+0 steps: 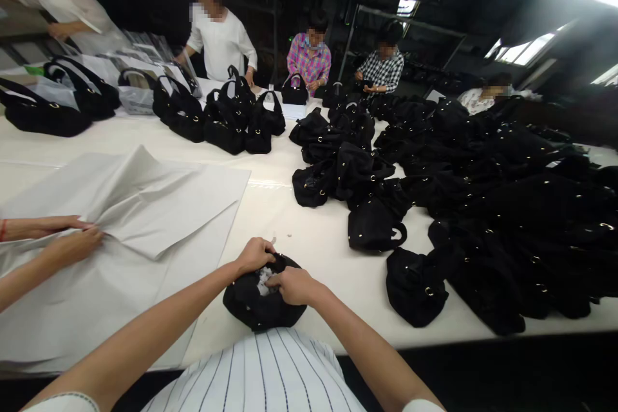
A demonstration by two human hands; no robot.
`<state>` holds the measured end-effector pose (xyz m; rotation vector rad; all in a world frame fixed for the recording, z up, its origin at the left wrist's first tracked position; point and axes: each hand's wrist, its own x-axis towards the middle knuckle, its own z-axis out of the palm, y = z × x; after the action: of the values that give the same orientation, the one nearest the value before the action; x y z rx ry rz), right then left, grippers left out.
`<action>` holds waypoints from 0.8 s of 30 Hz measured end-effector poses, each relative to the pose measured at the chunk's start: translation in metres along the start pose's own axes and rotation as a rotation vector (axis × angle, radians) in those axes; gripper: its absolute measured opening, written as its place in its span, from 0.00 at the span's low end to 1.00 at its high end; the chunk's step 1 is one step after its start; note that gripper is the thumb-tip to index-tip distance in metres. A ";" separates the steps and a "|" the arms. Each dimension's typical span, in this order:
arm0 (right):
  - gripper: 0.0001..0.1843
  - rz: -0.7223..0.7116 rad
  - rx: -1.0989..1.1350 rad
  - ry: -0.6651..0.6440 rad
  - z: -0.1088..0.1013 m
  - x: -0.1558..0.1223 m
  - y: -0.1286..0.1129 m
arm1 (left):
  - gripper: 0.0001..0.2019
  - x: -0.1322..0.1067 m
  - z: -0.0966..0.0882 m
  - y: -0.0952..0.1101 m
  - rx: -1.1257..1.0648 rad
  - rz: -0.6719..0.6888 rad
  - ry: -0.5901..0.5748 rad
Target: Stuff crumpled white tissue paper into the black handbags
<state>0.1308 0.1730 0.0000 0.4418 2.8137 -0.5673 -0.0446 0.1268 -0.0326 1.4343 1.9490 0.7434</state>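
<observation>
A small black handbag (pixel 261 317) stands at the table's near edge, right in front of my body. Its mouth is spread, and crumpled whitish paper (pixel 264 280) shows inside. My left hand (pixel 257 254) grips the bag's far rim, with the fingers closed over the fabric. Over the opening, my right hand (pixel 293 285) has its fingers curled, the tips down against the paper; part of the grip is hidden by the hand itself.
Large grey-white sheets (pixel 193 206) lie at left, held by a co-worker's hands (pixel 80 241). A heap of black bags (pixel 483 206) covers the right side. Finished-looking bags (pixel 224 122) stand in the middle back. Several people stand across the white table (pixel 270 206).
</observation>
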 end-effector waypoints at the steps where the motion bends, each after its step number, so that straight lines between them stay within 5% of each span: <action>1: 0.14 0.047 -0.014 0.028 0.003 0.003 0.001 | 0.09 -0.004 -0.001 0.008 0.029 0.047 0.041; 5: 0.12 0.161 -0.078 0.294 0.012 0.007 0.007 | 0.14 -0.034 -0.012 0.037 0.163 0.236 0.273; 10: 0.14 0.115 -0.011 0.503 0.002 -0.007 0.020 | 0.08 -0.059 -0.010 0.036 0.037 0.111 0.480; 13: 0.08 0.156 -0.030 0.513 -0.009 -0.005 0.022 | 0.03 -0.058 0.002 0.020 -0.273 -0.186 0.498; 16: 0.12 0.217 -0.040 0.516 -0.022 0.006 0.025 | 0.09 -0.057 0.013 0.003 -0.659 -0.412 0.425; 20: 0.15 0.116 -0.092 0.270 -0.032 0.025 0.032 | 0.13 -0.057 0.021 -0.013 -0.901 -0.474 0.370; 24: 0.14 0.043 -0.233 0.161 -0.022 0.049 0.027 | 0.13 -0.055 0.025 -0.028 -0.866 -0.484 0.367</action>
<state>0.0903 0.2178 -0.0033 0.5204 2.9666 -0.1981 -0.0305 0.0694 -0.0621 0.3111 1.7449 1.4311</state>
